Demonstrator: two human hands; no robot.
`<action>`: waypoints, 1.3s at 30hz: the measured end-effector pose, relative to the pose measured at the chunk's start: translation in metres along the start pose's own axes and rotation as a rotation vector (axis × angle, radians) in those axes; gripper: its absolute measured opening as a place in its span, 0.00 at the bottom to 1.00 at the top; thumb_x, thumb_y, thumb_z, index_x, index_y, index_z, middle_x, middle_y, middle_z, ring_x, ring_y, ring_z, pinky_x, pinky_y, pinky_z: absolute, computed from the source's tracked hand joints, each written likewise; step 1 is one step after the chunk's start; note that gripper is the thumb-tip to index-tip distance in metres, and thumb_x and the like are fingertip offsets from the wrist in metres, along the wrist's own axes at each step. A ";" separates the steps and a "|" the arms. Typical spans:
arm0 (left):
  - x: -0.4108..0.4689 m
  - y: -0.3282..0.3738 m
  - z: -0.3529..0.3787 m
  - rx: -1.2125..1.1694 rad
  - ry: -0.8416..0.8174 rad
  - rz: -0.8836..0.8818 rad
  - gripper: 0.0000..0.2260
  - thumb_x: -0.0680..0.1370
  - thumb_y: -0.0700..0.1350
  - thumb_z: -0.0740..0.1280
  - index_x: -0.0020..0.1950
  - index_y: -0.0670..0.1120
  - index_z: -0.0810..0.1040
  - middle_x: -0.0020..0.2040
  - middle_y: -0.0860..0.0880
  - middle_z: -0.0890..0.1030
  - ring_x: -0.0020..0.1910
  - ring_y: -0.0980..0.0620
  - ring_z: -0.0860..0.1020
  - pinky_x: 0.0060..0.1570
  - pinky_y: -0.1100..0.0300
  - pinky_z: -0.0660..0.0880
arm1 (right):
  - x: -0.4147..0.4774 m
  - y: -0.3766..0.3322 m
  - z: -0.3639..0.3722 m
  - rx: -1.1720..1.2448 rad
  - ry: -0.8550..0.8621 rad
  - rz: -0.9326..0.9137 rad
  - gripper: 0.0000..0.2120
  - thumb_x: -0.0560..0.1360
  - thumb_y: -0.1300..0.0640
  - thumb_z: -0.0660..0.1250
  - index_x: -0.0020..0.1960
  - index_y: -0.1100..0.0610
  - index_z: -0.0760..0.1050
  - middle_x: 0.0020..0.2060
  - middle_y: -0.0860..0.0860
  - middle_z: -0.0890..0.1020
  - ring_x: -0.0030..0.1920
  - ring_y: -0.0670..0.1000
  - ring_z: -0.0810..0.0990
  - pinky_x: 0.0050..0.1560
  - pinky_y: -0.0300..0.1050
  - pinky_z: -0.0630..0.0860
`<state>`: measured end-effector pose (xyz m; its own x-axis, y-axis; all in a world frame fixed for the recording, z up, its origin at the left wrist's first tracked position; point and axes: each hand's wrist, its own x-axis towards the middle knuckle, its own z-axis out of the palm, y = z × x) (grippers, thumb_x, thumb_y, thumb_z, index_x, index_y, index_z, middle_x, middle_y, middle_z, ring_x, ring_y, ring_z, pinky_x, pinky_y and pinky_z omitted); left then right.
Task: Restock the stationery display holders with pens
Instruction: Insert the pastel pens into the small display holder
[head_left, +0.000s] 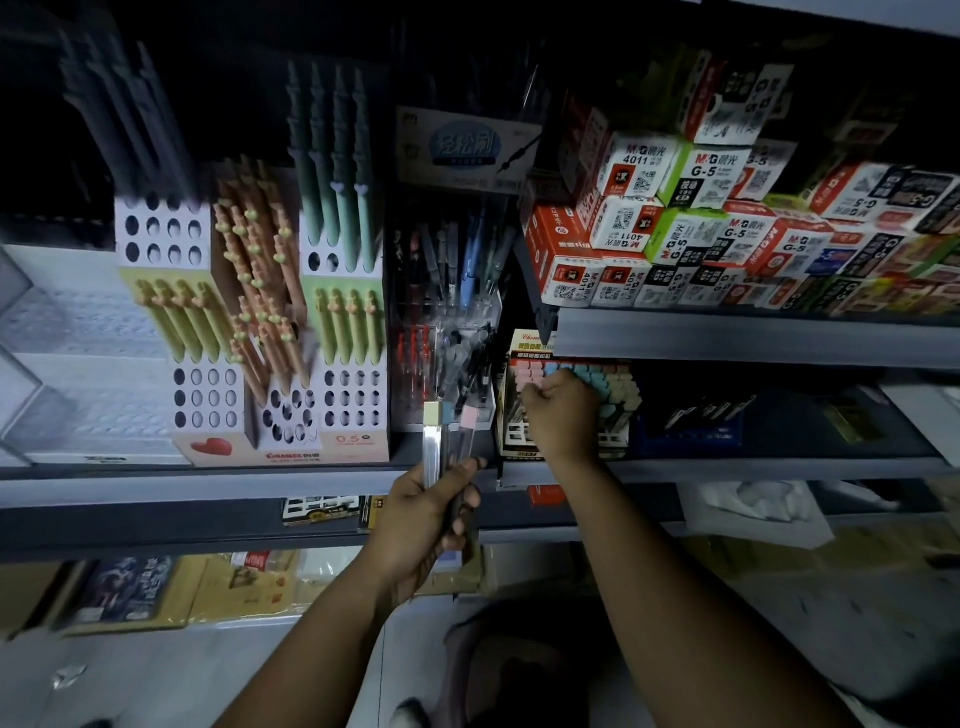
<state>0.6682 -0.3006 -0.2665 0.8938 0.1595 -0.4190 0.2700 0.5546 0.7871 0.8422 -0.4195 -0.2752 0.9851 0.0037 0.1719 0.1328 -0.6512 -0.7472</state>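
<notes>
My left hand (431, 512) grips a small bunch of pens (448, 441) with pastel caps, held upright in front of the shelf edge. My right hand (563, 410) is closed over the tops of the pastel-capped pens standing in a display holder (615, 387) on the middle shelf; whether its fingers pinch a pen is hidden. To the left stands a perforated cardboard holder (208, 400) with yellow, orange and green pens (260, 291), many of its holes empty.
A clear holder of dark and red pens (447, 322) stands between the two holders. Stacked refill boxes (701, 228) fill the upper right shelf. The grey shelf edge (208, 483) runs across. Packaged goods (140, 592) lie on the lower shelf.
</notes>
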 end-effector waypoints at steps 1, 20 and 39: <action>0.000 0.000 0.000 -0.002 0.000 -0.002 0.09 0.82 0.44 0.69 0.58 0.41 0.80 0.37 0.43 0.76 0.27 0.52 0.67 0.23 0.64 0.62 | 0.000 -0.001 0.000 0.017 0.008 0.021 0.11 0.76 0.62 0.70 0.36 0.62 0.74 0.30 0.56 0.80 0.30 0.53 0.80 0.34 0.45 0.78; 0.004 0.005 0.003 0.003 -0.006 0.006 0.11 0.82 0.44 0.69 0.61 0.38 0.80 0.36 0.44 0.76 0.27 0.52 0.67 0.22 0.64 0.62 | -0.004 -0.014 0.002 -0.073 -0.025 0.048 0.07 0.76 0.62 0.71 0.44 0.65 0.76 0.37 0.58 0.81 0.37 0.56 0.81 0.34 0.38 0.68; 0.014 0.012 0.015 0.054 -0.033 0.003 0.07 0.81 0.45 0.70 0.53 0.41 0.80 0.37 0.44 0.78 0.27 0.52 0.68 0.24 0.64 0.62 | -0.030 -0.010 -0.031 0.325 -0.273 0.112 0.05 0.81 0.62 0.66 0.54 0.64 0.79 0.43 0.58 0.84 0.31 0.48 0.82 0.30 0.42 0.79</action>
<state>0.6891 -0.3043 -0.2564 0.9057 0.1341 -0.4022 0.2851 0.5095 0.8119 0.8083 -0.4367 -0.2532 0.9823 0.1754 -0.0651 0.0078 -0.3861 -0.9224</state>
